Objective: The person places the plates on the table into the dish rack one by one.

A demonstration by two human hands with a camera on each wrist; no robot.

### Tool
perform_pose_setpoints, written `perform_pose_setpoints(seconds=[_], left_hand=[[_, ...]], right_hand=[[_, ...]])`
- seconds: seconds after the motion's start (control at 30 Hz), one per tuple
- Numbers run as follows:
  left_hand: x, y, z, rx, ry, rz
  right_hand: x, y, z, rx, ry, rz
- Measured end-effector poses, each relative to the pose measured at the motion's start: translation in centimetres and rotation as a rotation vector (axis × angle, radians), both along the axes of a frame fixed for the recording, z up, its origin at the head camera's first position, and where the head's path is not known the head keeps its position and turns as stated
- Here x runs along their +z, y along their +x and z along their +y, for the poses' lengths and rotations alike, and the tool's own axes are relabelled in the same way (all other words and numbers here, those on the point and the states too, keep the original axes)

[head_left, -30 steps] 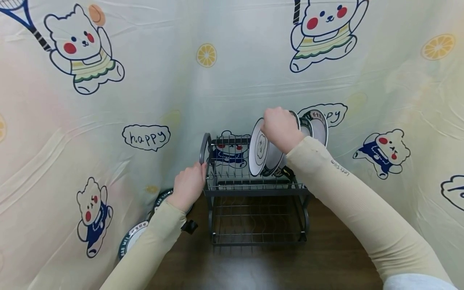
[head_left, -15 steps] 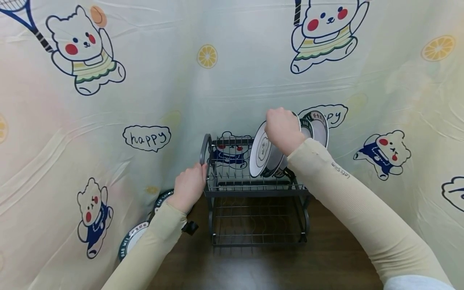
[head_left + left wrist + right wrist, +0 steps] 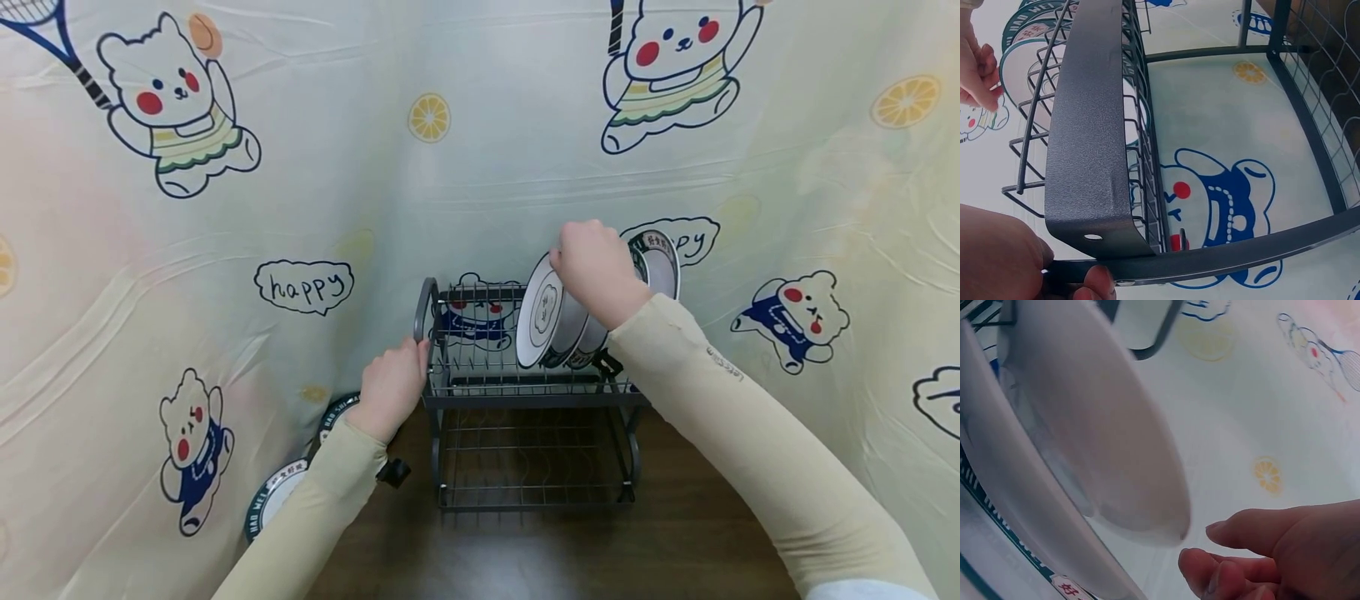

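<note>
A dark two-tier dish rack (image 3: 532,401) stands on the brown surface. My left hand (image 3: 392,382) grips its left side frame; in the left wrist view the fingers (image 3: 1099,281) curl round the dark metal bar. Several white plates with green patterned rims stand on edge in the upper tier's right half. The leftmost plate (image 3: 538,315) leans right towards the others. My right hand (image 3: 602,271) hovers at the plates' upper edges. In the right wrist view, its thumb and loosely bent fingers are just off the rim of a plate (image 3: 1116,437), with nothing between them.
More green-rimmed plates (image 3: 275,498) lie on the left, partly hidden behind the left forearm. The rack's lower tier (image 3: 532,505) is bare wire. A printed cloth (image 3: 480,183) hangs behind and along both sides.
The leftmost plate has tipped right, against its neighbours. My right hand has let go of it and shifted slightly right. The left hand keeps its grip on the rack.
</note>
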State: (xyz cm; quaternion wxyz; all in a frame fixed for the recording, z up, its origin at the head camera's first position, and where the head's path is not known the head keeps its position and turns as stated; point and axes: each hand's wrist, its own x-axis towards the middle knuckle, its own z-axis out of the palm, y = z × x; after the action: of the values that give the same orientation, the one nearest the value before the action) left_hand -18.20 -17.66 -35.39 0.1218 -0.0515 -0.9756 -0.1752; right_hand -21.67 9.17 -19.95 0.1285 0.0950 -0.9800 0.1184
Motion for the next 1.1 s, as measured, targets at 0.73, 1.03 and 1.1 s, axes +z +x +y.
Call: perform_pose_setpoints(seconds=[0.73,1.03,1.1], left_hand=[[0.0,0.1,0.1,0.005,-0.001,0.042],[-0.2,0.1,0.0,-0.004,0.000,0.035],[-0.2,0.1,0.0,-0.011,0.000,0.039]], right_hand=[[-1.0,3.0,3.9,0.080,-0.051,0.130],[-2.2,4.6,5.8,0.134,-0.143,0.221],[-2.6,5.0,6.3,0.141,-0.157,0.253]])
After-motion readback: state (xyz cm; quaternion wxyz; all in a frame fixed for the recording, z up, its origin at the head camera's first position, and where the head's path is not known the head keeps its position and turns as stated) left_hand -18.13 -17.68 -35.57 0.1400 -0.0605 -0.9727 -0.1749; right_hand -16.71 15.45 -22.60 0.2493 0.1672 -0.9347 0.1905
